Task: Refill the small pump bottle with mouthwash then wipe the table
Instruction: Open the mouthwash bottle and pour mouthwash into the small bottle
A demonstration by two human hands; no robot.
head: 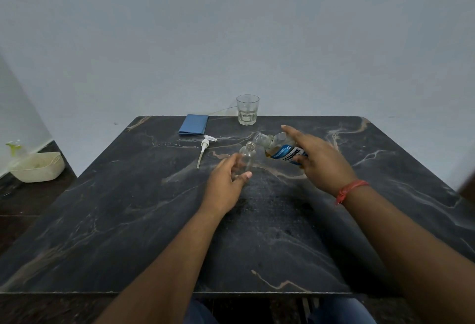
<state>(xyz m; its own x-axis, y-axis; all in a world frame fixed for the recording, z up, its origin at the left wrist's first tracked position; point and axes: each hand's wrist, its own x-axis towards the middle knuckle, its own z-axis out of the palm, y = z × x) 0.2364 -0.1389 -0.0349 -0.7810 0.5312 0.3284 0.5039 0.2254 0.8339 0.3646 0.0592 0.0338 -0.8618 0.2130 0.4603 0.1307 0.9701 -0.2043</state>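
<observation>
A small clear bottle [247,155] stands upright and uncapped on the dark marble table [128,221]. My left hand [227,182] holds it low around its base. My right hand [318,162] grips a mouthwash bottle [281,150] with a blue label, tilted so its open neck sits just above and right of the small bottle's mouth. Amber liquid lies in the tilted bottle's lower side. The white pump head [204,147] with its tube lies flat on the table to the left. A folded blue cloth [193,124] rests near the back edge.
An empty drinking glass [247,109] stands at the table's back edge. Off the table at the left, a cream basket [38,167] sits on the floor with a spray bottle [14,147] behind it. A wall rises directly behind the table.
</observation>
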